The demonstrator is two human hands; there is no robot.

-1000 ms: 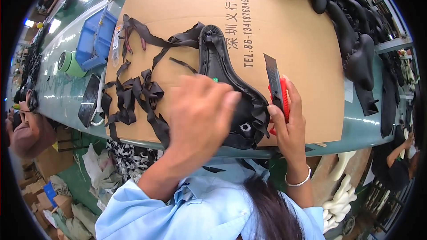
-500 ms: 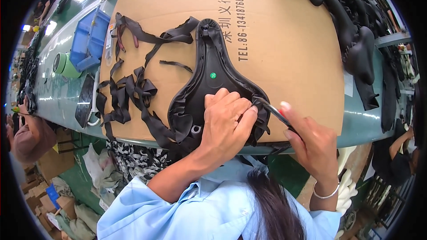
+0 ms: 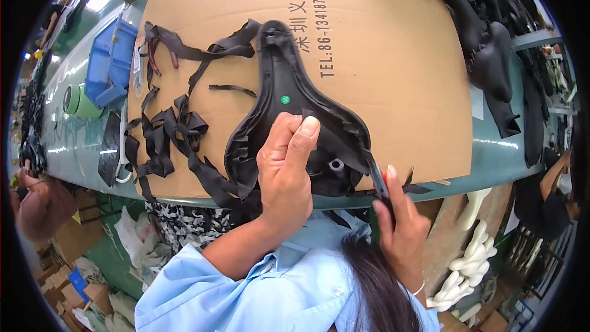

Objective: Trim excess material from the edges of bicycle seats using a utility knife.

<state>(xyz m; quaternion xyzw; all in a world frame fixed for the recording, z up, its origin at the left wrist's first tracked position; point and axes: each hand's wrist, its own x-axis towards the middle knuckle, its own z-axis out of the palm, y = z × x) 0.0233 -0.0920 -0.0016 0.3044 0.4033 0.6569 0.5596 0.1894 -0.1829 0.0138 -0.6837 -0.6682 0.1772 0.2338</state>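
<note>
A black bicycle saddle (image 3: 284, 71) lies underside up on a cardboard sheet (image 3: 393, 80), its narrow nose pointing away from me and a round green sticker in its hollow. My left hand (image 3: 286, 163) is closed above the saddle's wide end, with a bit of black cover fabric (image 3: 306, 112) showing at the thumb and fingertips. In my right hand (image 3: 402, 221) is a knife (image 3: 377, 179) with a metal blade, its tip at the right rear edge of the saddle. Loose black fabric bunches along the rim. Part of the wide end is hidden behind my left hand.
Black fabric strips (image 3: 169, 132) lie tangled left of the saddle, near dark-red-handled pliers (image 3: 153, 58). A blue bin (image 3: 110, 64) and a green roll (image 3: 80, 101) stand further left. More black saddles (image 3: 491, 61) are heaped at the far right. Other people work at both sides.
My left hand has lifted and turned from pressing on the saddle to a closed grip. The knife has moved down and slightly left along the right edge. The view has shifted slightly.
</note>
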